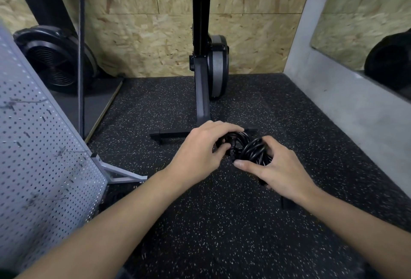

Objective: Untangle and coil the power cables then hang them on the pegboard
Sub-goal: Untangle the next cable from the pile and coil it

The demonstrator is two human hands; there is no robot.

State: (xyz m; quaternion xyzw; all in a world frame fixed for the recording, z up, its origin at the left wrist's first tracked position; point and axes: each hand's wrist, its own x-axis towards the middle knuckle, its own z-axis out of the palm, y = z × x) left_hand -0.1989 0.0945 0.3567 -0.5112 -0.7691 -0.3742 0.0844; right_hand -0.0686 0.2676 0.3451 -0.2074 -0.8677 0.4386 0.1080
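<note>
Head camera: looks down along two bare forearms that reach forward over a dark speckled rubber floor [222, 223].
Cable: a black power cable [250, 151] is bunched into several loops, some crossing one another. It is held between both hands above the floor, near the middle of the picture.
Left hand: the left hand [198, 152] grasps the left side of the bundle, with the fingers curled over the top loop and the thumb tucked in against it.
Right hand: the right hand [281, 173] grasps the right side, with the thumb lying across the front of the loops. The fingers wrap behind and are mostly hidden.
Loose end: a dark stretch of cable shows under the right palm; I cannot tell whether it ends in a plug.
Pegboard: a grey pegboard [40, 145] fills the left edge, leaning in the picture and standing on a grey metal foot [121, 173]. The cable is well apart from it, to its right.
Machine: a black upright exercise machine [201, 67] stands behind the hands, its base bar [169, 134] on the floor just beyond the left hand.
Fan: a round black fan housing [55, 60] sits at the back left.
Walls: a chipboard wall [144, 34] is behind, and a grey ledge [344, 105] with a mirror [367, 12] above it is on the right.
</note>
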